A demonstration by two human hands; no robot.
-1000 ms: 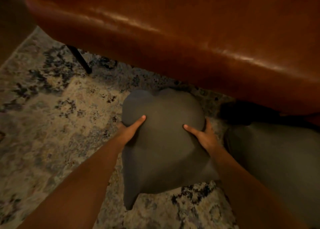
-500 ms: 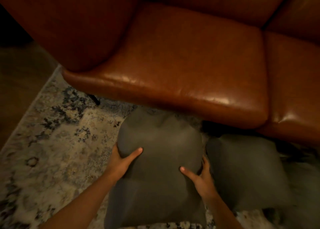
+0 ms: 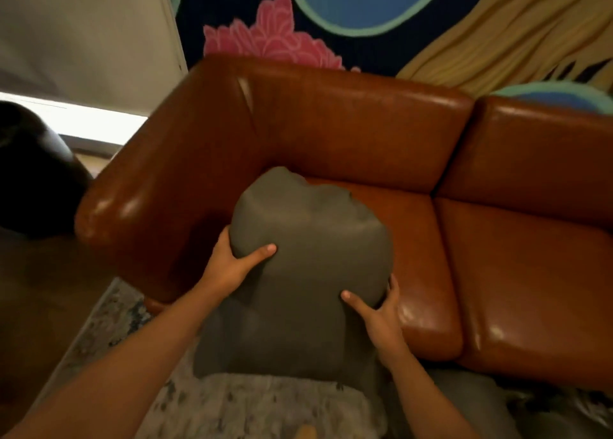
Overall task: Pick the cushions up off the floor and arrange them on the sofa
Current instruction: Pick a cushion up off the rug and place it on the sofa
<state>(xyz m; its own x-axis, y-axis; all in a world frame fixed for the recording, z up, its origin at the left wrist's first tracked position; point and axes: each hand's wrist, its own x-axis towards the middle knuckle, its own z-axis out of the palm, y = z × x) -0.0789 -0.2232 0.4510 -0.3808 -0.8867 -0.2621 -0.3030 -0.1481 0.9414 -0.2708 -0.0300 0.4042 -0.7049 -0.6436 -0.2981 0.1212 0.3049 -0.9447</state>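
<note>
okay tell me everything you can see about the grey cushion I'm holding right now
The grey cushion is plain, soft, matte cloth with no pattern visible, plump and dented along its top edge. It is held up off the rug, upright and leaning toward the sofa's left corner. The left hand grips its left side with the thumb pressed into the front; the right hand grips its lower right edge. It hangs in front of the brown leather sofa; whether it touches the seat cannot be told.
</note>
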